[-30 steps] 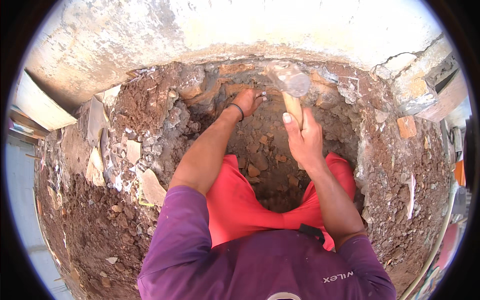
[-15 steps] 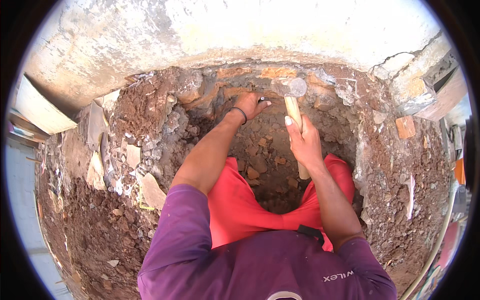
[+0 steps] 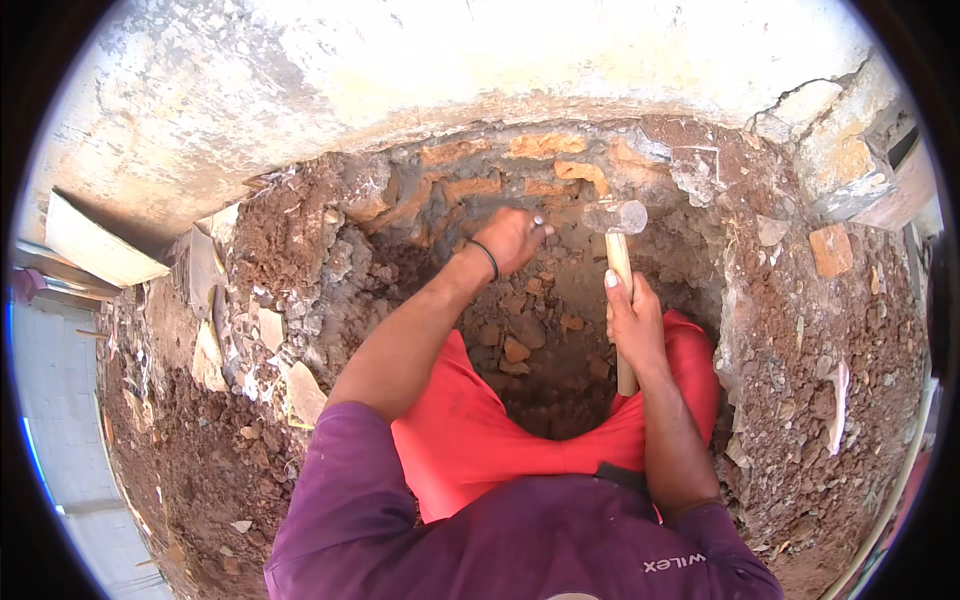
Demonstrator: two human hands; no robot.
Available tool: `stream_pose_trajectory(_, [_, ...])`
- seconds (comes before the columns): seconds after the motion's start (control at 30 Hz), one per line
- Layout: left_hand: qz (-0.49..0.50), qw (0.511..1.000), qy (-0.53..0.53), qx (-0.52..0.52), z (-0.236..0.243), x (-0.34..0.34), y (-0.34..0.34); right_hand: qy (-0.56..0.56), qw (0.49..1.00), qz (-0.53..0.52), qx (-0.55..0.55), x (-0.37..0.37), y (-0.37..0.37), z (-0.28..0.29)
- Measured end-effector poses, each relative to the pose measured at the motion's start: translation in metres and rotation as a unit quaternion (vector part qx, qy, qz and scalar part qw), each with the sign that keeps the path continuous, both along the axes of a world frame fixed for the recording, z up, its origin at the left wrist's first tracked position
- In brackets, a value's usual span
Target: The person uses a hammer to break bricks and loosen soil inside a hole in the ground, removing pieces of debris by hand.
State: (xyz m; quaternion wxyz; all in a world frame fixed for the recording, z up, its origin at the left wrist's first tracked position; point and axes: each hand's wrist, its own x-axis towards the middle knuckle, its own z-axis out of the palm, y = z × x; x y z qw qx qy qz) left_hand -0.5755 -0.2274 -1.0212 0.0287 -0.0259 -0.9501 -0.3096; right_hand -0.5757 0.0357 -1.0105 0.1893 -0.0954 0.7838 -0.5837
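Observation:
My right hand [image 3: 637, 322] is wrapped round the pale wooden handle of a club hammer [image 3: 619, 262]. Its blocky grey metal head [image 3: 615, 216] is at the top, level with my left fist and to its right. A dark band circles the wrist of my left hand [image 3: 507, 241], whose fingers are closed on a metal chisel [image 3: 538, 220]. Only the chisel's round end shows; the rest is hidden by the hand. Both hands are over a dug pit, in front of exposed orange brickwork [image 3: 545, 146] at the foot of the wall. Hammer and chisel are apart.
A weathered whitewashed wall [image 3: 400, 60] rises beyond the pit. Broken stones [image 3: 516, 349] lie at the bottom, between my red-clad legs. Loose soil and rubble [image 3: 230, 470] bank up on both sides. A loose brick piece [image 3: 830, 250] rests at right, a pale board [image 3: 95, 240] at far left.
My left hand has drawn back from the brickwork toward me with the chisel. The hammer has moved slightly right and nearer to me, still in my right hand.

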Motion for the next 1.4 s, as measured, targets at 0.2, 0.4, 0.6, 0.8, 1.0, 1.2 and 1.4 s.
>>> stream_pose_trajectory(0.2, [0.118, 0.988, 0.091, 0.029, 0.017, 0.014, -0.07, -0.025, 0.999, 0.001, -0.046, 0.003, -0.006, 0.013])
stream_pose_trajectory(0.4, [0.147, 0.988, 0.048, 0.028, 0.018, 0.03, -0.078, 0.04, 0.999, 0.013, -0.009, 0.006, -0.003, 0.0])
stream_pose_trajectory(0.6, [0.003, 0.998, 0.042, -0.039, 0.003, 0.03, -0.06, 0.091, 0.995, 0.03, 0.022, 0.021, -0.009, 0.015])
stream_pose_trajectory(0.8, [-0.011, 0.993, -0.068, -0.097, -0.025, 0.023, -0.048, 0.381, 0.914, 0.108, -0.081, 0.036, -0.022, 0.004])
stream_pose_trajectory(1.0, [-0.057, 0.993, 0.047, -0.093, -0.063, 0.04, -0.086, 0.236, 0.938, 0.234, 0.096, 0.06, -0.053, 0.016])
stream_pose_trajectory(1.2, [0.006, 0.997, 0.042, -0.066, -0.04, 0.037, -0.06, 0.449, 0.857, 0.217, -0.131, 0.064, -0.04, 0.032])
stream_pose_trajectory(1.4, [-0.005, 0.996, 0.071, -0.045, -0.051, 0.028, -0.074, 0.242, 0.941, 0.212, 0.107, 0.045, -0.049, 0.009])
